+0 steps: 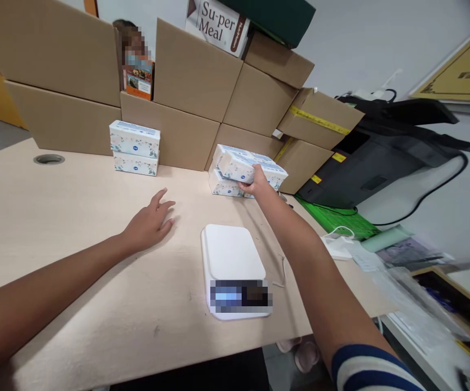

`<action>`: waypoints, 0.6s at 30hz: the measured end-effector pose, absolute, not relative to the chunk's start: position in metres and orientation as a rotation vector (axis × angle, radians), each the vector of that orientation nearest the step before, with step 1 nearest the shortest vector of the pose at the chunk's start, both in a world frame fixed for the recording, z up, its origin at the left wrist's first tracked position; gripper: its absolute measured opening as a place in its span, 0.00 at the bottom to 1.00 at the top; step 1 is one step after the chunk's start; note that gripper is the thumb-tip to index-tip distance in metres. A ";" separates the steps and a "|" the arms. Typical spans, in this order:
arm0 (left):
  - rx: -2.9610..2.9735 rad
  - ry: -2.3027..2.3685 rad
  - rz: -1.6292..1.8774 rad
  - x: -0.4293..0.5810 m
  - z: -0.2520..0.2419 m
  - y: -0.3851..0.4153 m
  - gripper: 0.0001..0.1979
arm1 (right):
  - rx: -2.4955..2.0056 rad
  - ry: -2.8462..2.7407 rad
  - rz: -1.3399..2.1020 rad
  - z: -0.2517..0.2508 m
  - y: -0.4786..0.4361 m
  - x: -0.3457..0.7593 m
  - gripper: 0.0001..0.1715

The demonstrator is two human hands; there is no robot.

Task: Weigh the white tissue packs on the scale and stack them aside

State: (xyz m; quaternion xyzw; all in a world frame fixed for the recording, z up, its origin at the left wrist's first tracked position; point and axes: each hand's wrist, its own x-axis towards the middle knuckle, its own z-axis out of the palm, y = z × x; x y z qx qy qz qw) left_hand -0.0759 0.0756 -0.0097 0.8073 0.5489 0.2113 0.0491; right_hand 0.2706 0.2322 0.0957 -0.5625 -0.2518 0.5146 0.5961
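My right hand (256, 186) is closed on a white tissue pack (237, 166) at the top of a small pile of tissue packs (222, 187) near the back of the table. My left hand (150, 222) lies flat on the light wooden table (55, 233) with fingers spread, holding nothing. A white kitchen scale (233, 260) stands between my two arms, nothing on its platform. Two more tissue boxes (134, 147) are stacked at the back left.
A wall of cardboard boxes (194, 81) lines the table's far edge. A black printer (381, 152) stands to the right, with papers and plastic sleeves (406, 282) beside it. A cable hole (49, 159) sits in the table at far left.
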 end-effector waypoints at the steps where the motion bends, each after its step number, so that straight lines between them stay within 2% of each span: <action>1: 2.462 1.667 0.650 -0.076 -0.010 0.076 0.29 | -1.309 -0.562 1.186 0.097 0.225 0.273 0.15; 5: 2.472 1.654 0.658 -0.078 -0.012 0.076 0.30 | -1.278 -0.578 1.283 0.096 0.178 0.296 0.14; 8: 2.461 1.641 0.684 -0.079 -0.013 0.077 0.29 | -1.280 -0.804 1.366 0.080 0.125 0.323 0.13; 10: 2.450 1.623 0.698 -0.080 -0.014 0.079 0.30 | -1.386 -1.029 1.319 0.066 0.089 0.339 0.17; 12: 2.435 1.618 0.695 -0.081 -0.016 0.081 0.32 | -1.521 -1.264 1.250 0.053 0.056 0.351 0.26; 14: 2.418 1.620 0.687 -0.082 -0.018 0.084 0.33 | -1.578 -1.478 1.207 0.043 0.032 0.359 0.41; 16: 2.409 1.616 0.678 -0.085 -0.020 0.086 0.33 | -1.506 -1.641 1.180 0.032 0.020 0.366 0.55; 18: 2.411 1.599 0.679 -0.088 -0.022 0.086 0.32 | -1.417 -1.738 1.114 0.019 0.018 0.374 0.64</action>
